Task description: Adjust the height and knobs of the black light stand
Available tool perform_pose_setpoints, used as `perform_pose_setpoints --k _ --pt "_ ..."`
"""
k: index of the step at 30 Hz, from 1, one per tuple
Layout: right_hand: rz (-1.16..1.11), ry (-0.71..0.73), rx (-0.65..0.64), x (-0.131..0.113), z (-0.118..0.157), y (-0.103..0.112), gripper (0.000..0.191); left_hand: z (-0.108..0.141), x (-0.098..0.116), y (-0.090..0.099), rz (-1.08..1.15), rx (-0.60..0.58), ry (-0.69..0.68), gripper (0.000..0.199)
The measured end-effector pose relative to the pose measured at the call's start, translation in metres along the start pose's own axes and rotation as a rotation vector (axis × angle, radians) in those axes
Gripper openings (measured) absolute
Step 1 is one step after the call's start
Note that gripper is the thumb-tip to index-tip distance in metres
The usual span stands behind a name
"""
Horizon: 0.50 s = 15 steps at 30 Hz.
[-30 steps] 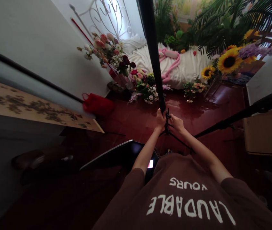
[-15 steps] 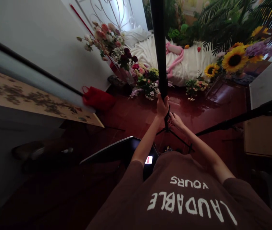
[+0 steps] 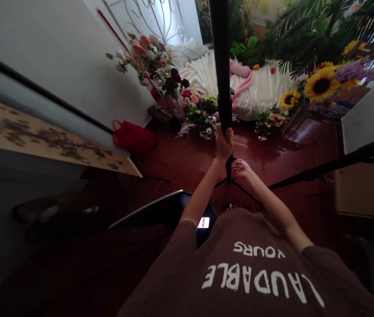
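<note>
A black light stand rises through the middle of the view, its thin spread legs on the floor. My left hand is wrapped around its pole, thumb and fingers on either side. Lower down, my right hand is closed against the right side of the pole with curled fingers, near a small dark knob. What sits between those fingers is hidden. A collar with a knob shows on the pole above my left hand.
A dark panel with a lit display is by my left arm. Another black pole slants in at right, near a cardboard box. Flowers, sunflowers and a white draped cloth lie ahead; a red bag is at left.
A knobbed collar now shows on the pole above my left hand. My right hand has turned and shifted slightly down beside the pole; my left hand keeps its hold.
</note>
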State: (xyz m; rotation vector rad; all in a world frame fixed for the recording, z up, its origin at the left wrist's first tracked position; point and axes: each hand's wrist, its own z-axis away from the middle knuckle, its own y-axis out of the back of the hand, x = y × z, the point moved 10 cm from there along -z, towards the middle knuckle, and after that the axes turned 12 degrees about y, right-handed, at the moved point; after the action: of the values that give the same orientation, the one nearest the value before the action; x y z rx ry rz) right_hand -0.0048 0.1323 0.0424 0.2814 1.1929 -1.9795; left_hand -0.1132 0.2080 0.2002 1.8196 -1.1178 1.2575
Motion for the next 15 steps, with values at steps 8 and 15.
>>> perform_pose_setpoints --k 8,15 --pt "0.005 0.075 0.1 0.005 -0.008 0.007 0.036 0.013 0.011 -0.001 0.016 0.007 0.044 0.049" --pt "0.038 0.126 0.138 -0.005 -0.011 0.026 0.032 0.06 0.015 0.002 -0.071 0.128 0.115 0.053"
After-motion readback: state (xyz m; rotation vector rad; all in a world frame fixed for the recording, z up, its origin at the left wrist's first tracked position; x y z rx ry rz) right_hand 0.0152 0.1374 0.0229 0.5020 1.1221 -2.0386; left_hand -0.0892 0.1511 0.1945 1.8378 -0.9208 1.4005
